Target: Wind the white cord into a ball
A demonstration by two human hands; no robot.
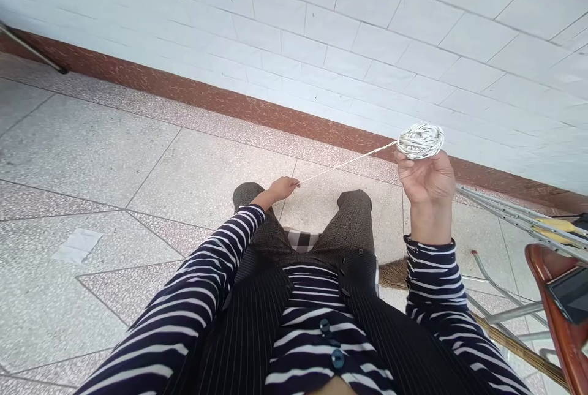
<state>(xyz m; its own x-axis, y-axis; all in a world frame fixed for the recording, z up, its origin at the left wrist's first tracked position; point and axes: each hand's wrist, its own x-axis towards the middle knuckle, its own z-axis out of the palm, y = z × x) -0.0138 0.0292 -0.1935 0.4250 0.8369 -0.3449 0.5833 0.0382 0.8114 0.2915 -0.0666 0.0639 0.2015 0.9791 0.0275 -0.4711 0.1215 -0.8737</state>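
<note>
My right hand (427,177), raised at the right, grips a ball of white cord (420,141) flecked with dark strands. The ball sits on the fingertips, with the thumb behind it. A single taut strand of the cord (349,162) runs down and left from the ball to my left hand (281,189). That hand is pinched around the strand's end, just above my left knee. My lap and knees (351,211) lie below the stretched strand.
A white tiled wall (321,27) with a red-brown base strip stands ahead. On the right are a metal crutch (514,208), a brown chair seat (555,321) bearing a dark phone-like object (572,294), and a straw broom (394,274). White paper (79,245) lies on the floor.
</note>
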